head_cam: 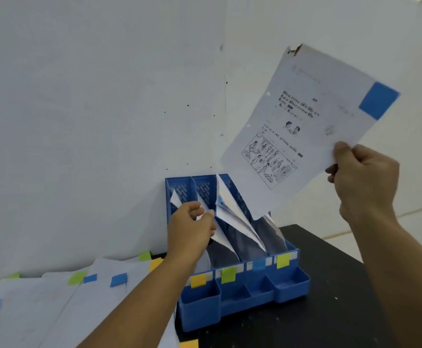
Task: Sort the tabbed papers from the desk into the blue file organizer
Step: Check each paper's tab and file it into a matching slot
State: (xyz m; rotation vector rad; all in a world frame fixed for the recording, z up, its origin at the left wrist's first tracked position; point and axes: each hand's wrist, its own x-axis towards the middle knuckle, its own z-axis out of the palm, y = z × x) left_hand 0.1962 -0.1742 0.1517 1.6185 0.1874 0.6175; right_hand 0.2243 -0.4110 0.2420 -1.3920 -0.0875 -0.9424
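- The light around me is bright and even, soft and cool, and it washes the white wall (92,96) to a pale blue-grey.
- Shadows are faint: only a dull one under my left hand (192,229) and dark gaps between the sheets in the blue organizer (245,295).
- No hard glare anywhere; the black desk (330,285) stays matte.
- The sheet (302,136) in my right hand (363,177) is blurred, its print smeared and unreadable.
- The papers (42,305) at lower left are soft and low in detail.
- The wide lens bends lines toward the edges, and my forearms look stretched.
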